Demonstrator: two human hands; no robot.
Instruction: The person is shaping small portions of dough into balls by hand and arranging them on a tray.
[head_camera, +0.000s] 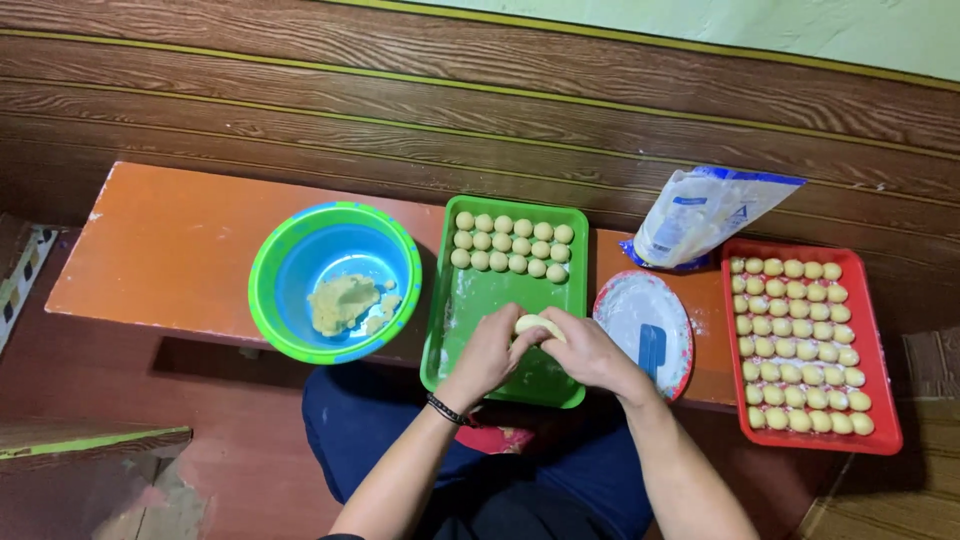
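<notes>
Both hands (540, 350) seemingly pinch dough piece (536, 324) between them.

One package shows: a white plastic bag (700, 215) with blue edging, lying tilted on the orange surface (160, 250), at about two o'clock.

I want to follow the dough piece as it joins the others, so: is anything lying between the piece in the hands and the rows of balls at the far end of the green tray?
Nothing visible does. The dough piece sits between the left hand and right hand over the green tray; the floured stretch up to the rows of balls is bare.
</notes>
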